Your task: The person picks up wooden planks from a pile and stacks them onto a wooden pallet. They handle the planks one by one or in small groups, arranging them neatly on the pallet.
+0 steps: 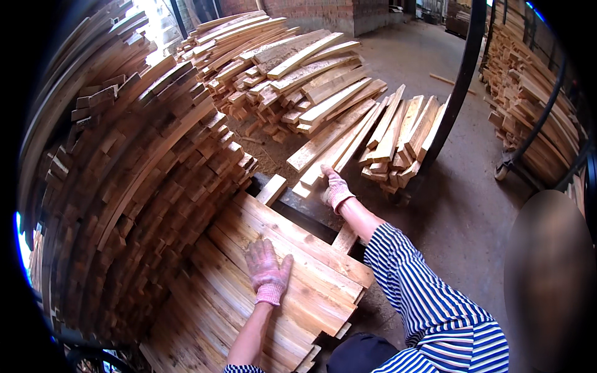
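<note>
My left hand, in a pinkish knit work glove, lies with fingers spread on a layer of wooden boards set side by side. My right hand, gloved alike, reaches forward past the layer's far edge. Its fingers close on the near end of a long, pale wooden board, which slants away beside the loose boards; part of the grip is hidden behind the hand. Two short wood strips, one left and one right, stick out from under the layer's far edge.
A tall stack of boards rises close on the left. Further off lie a loose pile and a smaller bundle beside a dark metal post. More timber stands at the right. A blurred shape fills the lower right.
</note>
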Motion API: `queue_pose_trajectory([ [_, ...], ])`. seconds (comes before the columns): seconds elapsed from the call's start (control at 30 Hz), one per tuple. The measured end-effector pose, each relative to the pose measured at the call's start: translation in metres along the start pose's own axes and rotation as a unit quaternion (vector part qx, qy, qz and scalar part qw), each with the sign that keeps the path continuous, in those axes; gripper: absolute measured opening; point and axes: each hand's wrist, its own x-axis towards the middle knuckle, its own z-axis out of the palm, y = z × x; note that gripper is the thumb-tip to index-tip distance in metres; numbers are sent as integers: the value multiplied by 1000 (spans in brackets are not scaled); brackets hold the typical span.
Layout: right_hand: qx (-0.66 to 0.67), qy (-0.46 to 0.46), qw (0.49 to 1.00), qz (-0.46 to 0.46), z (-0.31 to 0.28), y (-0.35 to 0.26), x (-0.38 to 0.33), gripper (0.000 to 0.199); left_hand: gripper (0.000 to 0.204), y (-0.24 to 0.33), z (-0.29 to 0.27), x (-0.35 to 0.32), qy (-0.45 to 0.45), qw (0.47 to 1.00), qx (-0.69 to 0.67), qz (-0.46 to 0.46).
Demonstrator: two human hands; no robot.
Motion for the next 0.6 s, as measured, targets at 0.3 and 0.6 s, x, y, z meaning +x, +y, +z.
queue_pose_trajectory([
  [0.3, 58, -10, 996, 73, 26, -85, -271, 61, 88, 53, -25, 38, -79, 988, -131, 9],
  [0.6, -224, -58, 961, 154, -127, -94, -411, 64, 98, 247, -61, 4, -385, 316, -857, -128],
])
